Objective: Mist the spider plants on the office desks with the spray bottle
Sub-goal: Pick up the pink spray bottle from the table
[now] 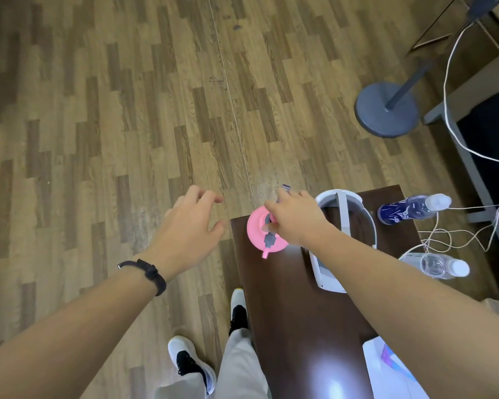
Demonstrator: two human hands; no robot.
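View from above, looking down along both my forearms. My right hand (296, 218) reaches over the pink spray bottle (261, 230), which stands at the near-left corner of the dark brown bench (300, 312). The bottle is seen from the top, its grey trigger head (268, 236) and a small pink nozzle tip pointing toward me. My fingers curl down over the head of the bottle; whether this grip has closed on it or only touches it I cannot tell, since the hand hides the contact.

My left hand (189, 226) hangs over the wood-pattern floor (98, 110), just left of the bench corner and apart from the bottle. Its grip is spread and loose, fingers relaxed, holding nothing. A black cord bracelet (153, 276) sits on that wrist.

Beside the spray bottle, to the right on the bench, lies a white headset-like device (343, 234) with a band across it, partly under my right forearm. Farther right, a dark blue drink bottle (406, 210) and a clear plastic bottle (441, 266) both lie on their sides with white caps pointing right. White cables (450, 234) loop between and behind them. A round grey stand base (386, 110) rests on the floor at upper right. Below, my light trousers (239, 364) and black-and-white shoes (190, 361) stand at the left edge of the bench.
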